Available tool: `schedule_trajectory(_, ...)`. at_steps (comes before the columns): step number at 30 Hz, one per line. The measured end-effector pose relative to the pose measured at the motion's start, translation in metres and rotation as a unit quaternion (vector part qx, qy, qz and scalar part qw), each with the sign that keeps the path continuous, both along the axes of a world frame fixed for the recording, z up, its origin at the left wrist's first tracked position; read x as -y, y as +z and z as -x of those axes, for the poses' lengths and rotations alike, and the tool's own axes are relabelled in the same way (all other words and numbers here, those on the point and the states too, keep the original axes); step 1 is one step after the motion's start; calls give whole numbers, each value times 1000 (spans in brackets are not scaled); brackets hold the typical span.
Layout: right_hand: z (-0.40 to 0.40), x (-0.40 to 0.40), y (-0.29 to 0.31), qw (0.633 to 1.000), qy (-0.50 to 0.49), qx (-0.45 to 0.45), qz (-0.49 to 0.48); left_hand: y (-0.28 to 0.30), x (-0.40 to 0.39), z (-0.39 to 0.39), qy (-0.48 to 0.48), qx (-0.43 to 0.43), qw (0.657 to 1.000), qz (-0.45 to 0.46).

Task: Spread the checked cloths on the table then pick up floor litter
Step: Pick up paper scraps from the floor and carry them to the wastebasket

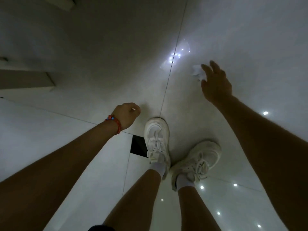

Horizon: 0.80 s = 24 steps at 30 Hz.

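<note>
White crumpled paper litter (197, 72) lies on the glossy tiled floor (93, 67) in the upper right of the frame, just right of a tile joint. Right hand (215, 84) is extended toward it, fingers spread wide and relaxed, fingertips overlapping the paper's right edge; contact cannot be confirmed from this view. Left hand (125, 115), centre frame, wearing a red beaded bracelet (115, 123), is curled into a loose fist; a small pale fleck shows at the knuckles, but whether anything is held cannot be told. White sneakers (157, 139) stand at lower centre, beside a black floor inset (138, 145). No checked cloths or table are identifiable. Assessment: the litter-collection step is in hand. Recommended practice: lower the right hand squarely over the paper, close thumb and fingers around its bulk rather than its edge, since light paper may skid on polished tile, and lift cleanly.
</note>
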State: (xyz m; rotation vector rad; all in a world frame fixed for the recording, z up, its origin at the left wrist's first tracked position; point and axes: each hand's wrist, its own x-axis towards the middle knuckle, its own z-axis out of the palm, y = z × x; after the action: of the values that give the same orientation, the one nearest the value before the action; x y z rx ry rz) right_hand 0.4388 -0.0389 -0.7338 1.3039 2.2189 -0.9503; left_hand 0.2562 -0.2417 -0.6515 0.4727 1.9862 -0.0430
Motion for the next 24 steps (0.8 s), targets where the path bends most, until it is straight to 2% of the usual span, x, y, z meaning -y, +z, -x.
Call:
schedule_trajectory(4, 6, 7, -37, 994, 95, 15, -42, -26, 14, -13, 32, 14, 999, 6)
schedule_trajectory(7, -4, 30, -46, 995, 73, 4, -73, -29, 24, -27, 42, 24, 999, 25)
schedule_trajectory(11, -19, 44, -42, 999, 32, -16, -17, -20, 27, -40, 68, 29, 997, 30)
schedule_trajectory(16, -19, 44, 16, 995, -65, -79, 5, 17, 15, -45, 88, 26, 996, 5)
schedule_trajectory(21, -19, 50, 102, 995, -39, -83, 41, 87, 0, -45, 170, 11, 984, -59)
schedule_trajectory(24, -15, 53, 163, 991, -65, -104, 54, 143, -3, -48, 226, -2, 970, -88)
